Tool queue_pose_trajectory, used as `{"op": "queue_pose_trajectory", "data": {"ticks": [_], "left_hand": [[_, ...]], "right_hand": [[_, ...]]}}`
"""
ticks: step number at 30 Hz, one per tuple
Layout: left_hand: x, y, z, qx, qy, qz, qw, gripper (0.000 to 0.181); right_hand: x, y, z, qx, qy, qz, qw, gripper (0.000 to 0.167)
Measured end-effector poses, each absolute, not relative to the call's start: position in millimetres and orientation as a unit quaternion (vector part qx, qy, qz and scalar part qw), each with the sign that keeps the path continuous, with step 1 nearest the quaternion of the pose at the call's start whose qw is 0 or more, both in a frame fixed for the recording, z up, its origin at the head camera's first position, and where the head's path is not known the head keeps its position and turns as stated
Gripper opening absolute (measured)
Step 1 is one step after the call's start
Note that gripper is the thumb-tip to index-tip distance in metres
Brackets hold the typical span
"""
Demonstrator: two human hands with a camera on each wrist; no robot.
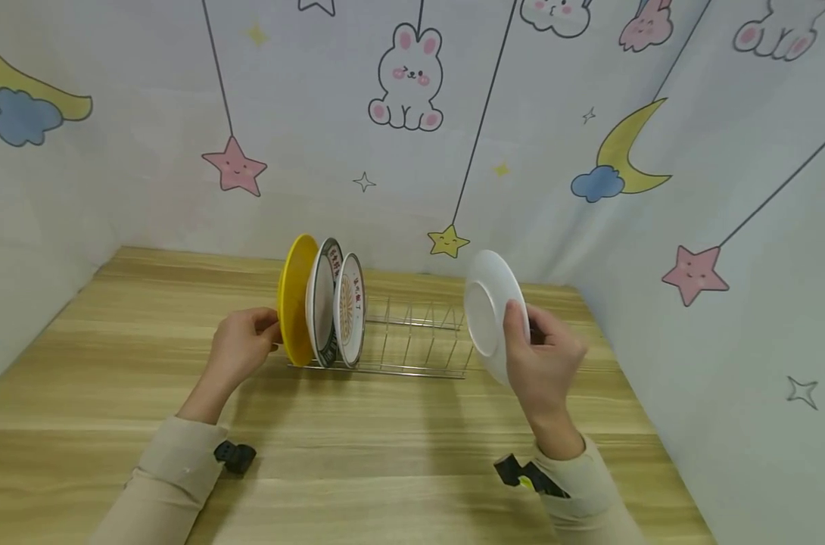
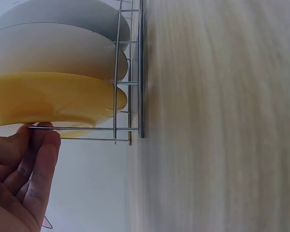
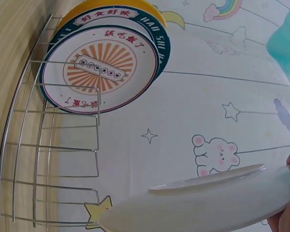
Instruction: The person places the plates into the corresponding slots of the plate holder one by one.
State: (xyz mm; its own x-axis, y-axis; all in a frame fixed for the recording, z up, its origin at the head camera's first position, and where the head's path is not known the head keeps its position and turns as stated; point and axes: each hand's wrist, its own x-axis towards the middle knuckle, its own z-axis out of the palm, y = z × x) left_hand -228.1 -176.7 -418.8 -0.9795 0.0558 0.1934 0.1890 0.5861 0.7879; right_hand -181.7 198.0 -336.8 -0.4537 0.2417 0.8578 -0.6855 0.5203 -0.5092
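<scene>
My right hand (image 1: 547, 363) grips a plain white plate (image 1: 482, 306) by its near edge, thumb on one face and fingers behind. The plate is tilted on edge just off the right end of a wire dish rack (image 1: 412, 372). At the rack's left end, the thumb and fingers of my left hand (image 2: 21, 169) pinch the end wire beside a yellow plate (image 1: 295, 303). Standing on edge in the rack from left to right are the yellow plate, a white plate with a dark green rim (image 1: 328, 348) and a smaller patterned plate (image 3: 99, 53) with an orange sunburst.
The rack stands on a wooden table (image 1: 358, 462) near the back edge, its right slots holding no plates. A white curtain (image 1: 317, 91) printed with rabbits, stars and moons hangs behind and at the sides. Black straps or devices (image 1: 235, 457) sit at both wrists.
</scene>
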Motion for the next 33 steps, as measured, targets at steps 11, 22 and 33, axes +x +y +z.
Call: {"op": "queue_pose_trajectory", "data": {"ticks": [11,22,33], "left_hand": [[-225.4,-175.9,-416.8,-0.061,-0.886,-0.454,0.065,0.021],[-226.9,-175.8,-417.8,-0.064,-0.887,-0.453,0.068,0.02],[-227.5,-176.4,-420.3,-0.064,-0.887,-0.452,0.075,0.018]], "right_hand": [[-187.0,173.5,-336.7,0.176,-0.691,0.505,0.485,0.009],[-190.2,151.1,-339.8,0.188,-0.672,0.535,0.476,0.011],[-193.8,133.0,-342.1,0.195,-0.657,0.575,0.448,0.012]]}}
